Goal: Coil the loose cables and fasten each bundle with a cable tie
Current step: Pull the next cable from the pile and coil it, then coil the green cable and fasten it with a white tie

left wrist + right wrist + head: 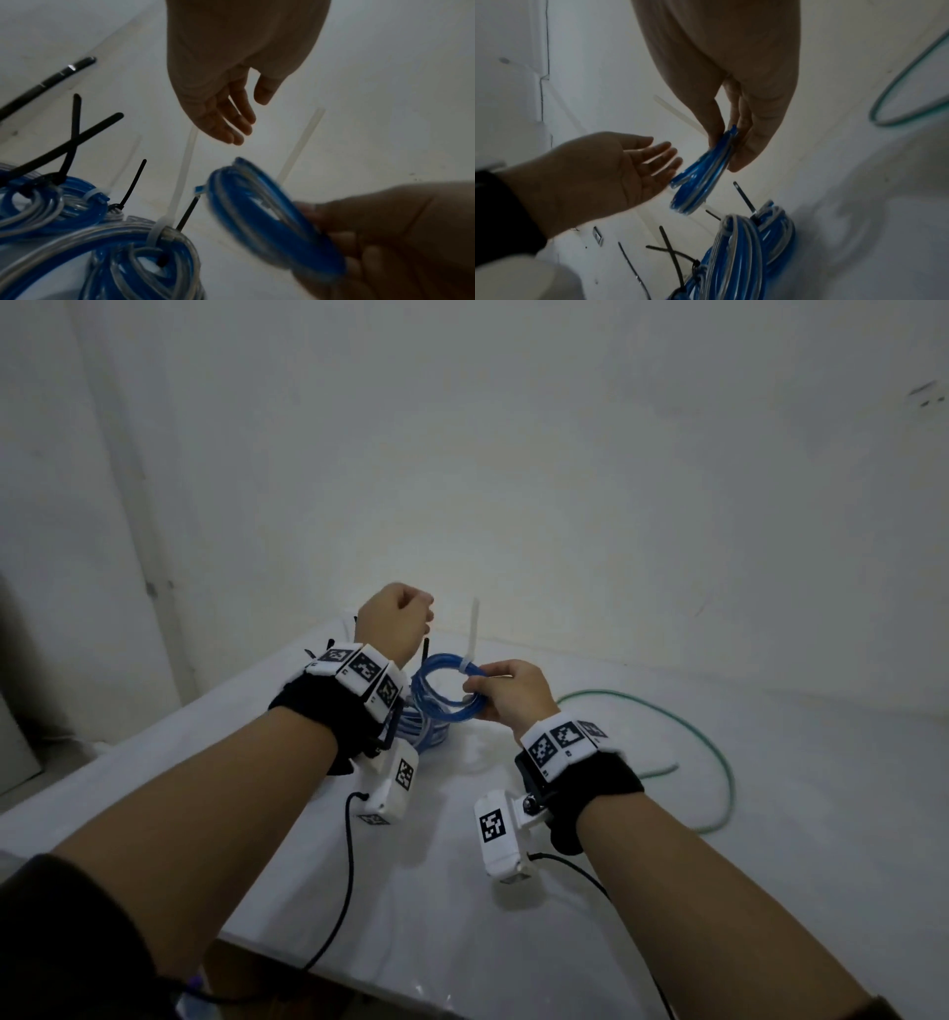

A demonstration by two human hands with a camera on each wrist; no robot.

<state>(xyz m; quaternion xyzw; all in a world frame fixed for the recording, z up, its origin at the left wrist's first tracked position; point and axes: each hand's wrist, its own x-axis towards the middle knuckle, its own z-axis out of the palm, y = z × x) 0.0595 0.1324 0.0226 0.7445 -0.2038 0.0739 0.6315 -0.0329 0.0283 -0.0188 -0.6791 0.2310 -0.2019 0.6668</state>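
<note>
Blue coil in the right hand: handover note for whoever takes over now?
Right hand pinches the blue coil in the air; a white cable tie is round it, tail sticking up.
Left hand is open beside the coil, holding nothing.
Done: several tied blue bundles piled on the table below.
Left: set this coil down, then coil and tie the loose green cable on the right.

Our left hand (398, 621) is up with loose fingers (holding nothing); our right hand (506, 693) pinches something.
</note>
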